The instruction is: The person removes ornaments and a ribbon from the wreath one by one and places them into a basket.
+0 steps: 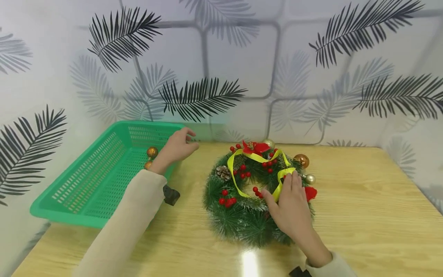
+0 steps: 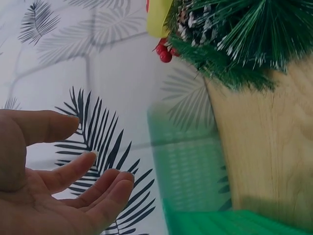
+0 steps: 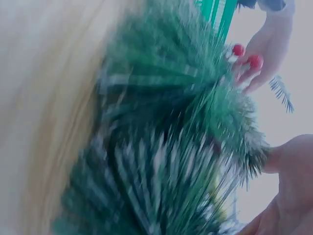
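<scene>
A green Christmas wreath (image 1: 228, 223) lies on the table, trimmed with red berries (image 1: 227, 201), a pine cone (image 1: 223, 173) and a red poinsettia (image 1: 254, 147). Across its top loops a yellow ribbon (image 1: 256, 157). My right hand (image 1: 292, 206) rests on the wreath's right side, its fairly straight fingers touching the ribbon. Raised by the basket's right rim, my left hand (image 1: 178, 148) holds nothing. In the left wrist view its fingers (image 2: 105, 196) are loosely bent, thumb apart. Blurred wreath needles (image 3: 161, 98) fill much of the right wrist view.
A green plastic basket (image 1: 69, 219) stands at the left with copper-coloured baubles (image 1: 152, 152) inside. Another copper bauble (image 1: 302, 161) and a pale gold one (image 1: 310, 179) sit at the wreath's right edge. Behind the wooden table (image 1: 373, 215) rises a leaf-patterned wall (image 1: 238, 61).
</scene>
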### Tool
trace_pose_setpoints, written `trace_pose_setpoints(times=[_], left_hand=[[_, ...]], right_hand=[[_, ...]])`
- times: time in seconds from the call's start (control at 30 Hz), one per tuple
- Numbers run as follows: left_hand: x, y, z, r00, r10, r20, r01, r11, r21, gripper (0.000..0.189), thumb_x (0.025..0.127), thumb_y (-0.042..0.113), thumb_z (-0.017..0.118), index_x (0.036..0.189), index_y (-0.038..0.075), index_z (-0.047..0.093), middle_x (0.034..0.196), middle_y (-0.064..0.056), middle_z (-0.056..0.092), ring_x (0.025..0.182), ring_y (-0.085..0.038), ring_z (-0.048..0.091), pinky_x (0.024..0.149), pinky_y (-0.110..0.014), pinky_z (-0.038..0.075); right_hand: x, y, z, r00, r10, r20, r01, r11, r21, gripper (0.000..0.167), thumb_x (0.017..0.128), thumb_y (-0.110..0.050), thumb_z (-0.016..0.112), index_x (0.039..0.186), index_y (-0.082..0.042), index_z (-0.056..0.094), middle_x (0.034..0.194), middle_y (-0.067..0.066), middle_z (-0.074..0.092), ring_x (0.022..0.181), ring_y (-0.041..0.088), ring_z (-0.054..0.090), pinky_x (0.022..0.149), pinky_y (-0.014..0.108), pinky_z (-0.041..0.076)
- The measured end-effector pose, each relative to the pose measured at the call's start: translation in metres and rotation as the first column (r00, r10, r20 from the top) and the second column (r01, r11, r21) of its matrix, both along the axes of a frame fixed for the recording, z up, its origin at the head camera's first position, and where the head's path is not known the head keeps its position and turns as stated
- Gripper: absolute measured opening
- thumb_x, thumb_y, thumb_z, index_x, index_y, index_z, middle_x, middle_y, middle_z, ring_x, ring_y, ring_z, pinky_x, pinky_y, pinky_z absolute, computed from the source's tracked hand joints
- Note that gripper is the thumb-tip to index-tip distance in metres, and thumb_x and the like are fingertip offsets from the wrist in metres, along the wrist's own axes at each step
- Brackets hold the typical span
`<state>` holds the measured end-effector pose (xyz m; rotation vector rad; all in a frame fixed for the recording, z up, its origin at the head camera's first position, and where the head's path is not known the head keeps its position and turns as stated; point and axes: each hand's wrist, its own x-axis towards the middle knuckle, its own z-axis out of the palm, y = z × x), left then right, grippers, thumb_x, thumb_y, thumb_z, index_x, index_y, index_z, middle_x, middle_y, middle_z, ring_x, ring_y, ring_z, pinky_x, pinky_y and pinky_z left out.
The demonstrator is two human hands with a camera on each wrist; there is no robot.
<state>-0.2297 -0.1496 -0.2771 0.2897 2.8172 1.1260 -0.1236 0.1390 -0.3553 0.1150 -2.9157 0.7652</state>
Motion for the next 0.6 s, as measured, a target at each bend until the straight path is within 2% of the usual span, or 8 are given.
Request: trace_pose_setpoints(times=[0.13,0.23,0.43,0.6], left_hand=[[0.001,0.007,-0.005,1.000,-0.001,0.007,0.001,1.000,0.016,0.046,0.095,0.020,0.048,0.136,0.001,0.040,0.138,-0.024,0.042,0.124,-0.038,0.044,0.096,-0.051,0.043],[0.000,0.013,-0.010,1.000,0.005,0.007,-0.005,0.999,0.032,0.045,0.095,0.018,0.048,0.136,0.001,0.040,0.137,-0.024,0.043,0.124,-0.038,0.045,0.095,-0.051,0.044],[-0.006,0.023,-0.019,1.000,0.006,0.022,-0.007,1.000,0.030,0.045,0.095,0.021,0.048,0.135,0.002,0.041,0.137,-0.023,0.044,0.123,-0.038,0.047,0.094,-0.049,0.045],[-0.005,0.026,-0.026,0.999,0.016,0.045,-0.018,0.999,0.044,0.043,0.096,0.020,0.048,0.134,0.002,0.041,0.137,-0.024,0.044,0.122,-0.038,0.047,0.093,-0.050,0.045]], right_hand=[[0.009,-0.013,0.005,0.999,-0.036,0.017,0.037,0.998,-0.046,0.090,0.098,-0.052,0.039,0.145,0.018,0.007,0.154,0.034,-0.005,0.143,0.048,0.001,0.113,0.061,0.012],[0.012,-0.020,0.007,0.995,-0.079,0.069,0.082,0.995,-0.055,0.098,0.095,-0.061,0.037,0.145,0.017,0.004,0.154,0.032,-0.009,0.143,0.047,-0.002,0.113,0.062,0.009],[0.011,-0.025,0.002,0.968,-0.166,0.188,0.165,0.986,0.022,0.116,0.085,-0.079,0.031,0.145,0.016,0.001,0.152,0.034,-0.009,0.142,0.049,-0.001,0.111,0.067,0.005],[0.007,-0.027,-0.004,0.968,-0.174,0.182,0.160,0.983,0.089,0.117,0.084,-0.077,0.037,0.145,0.015,0.000,0.153,0.033,-0.006,0.142,0.049,0.002,0.110,0.068,0.008]])
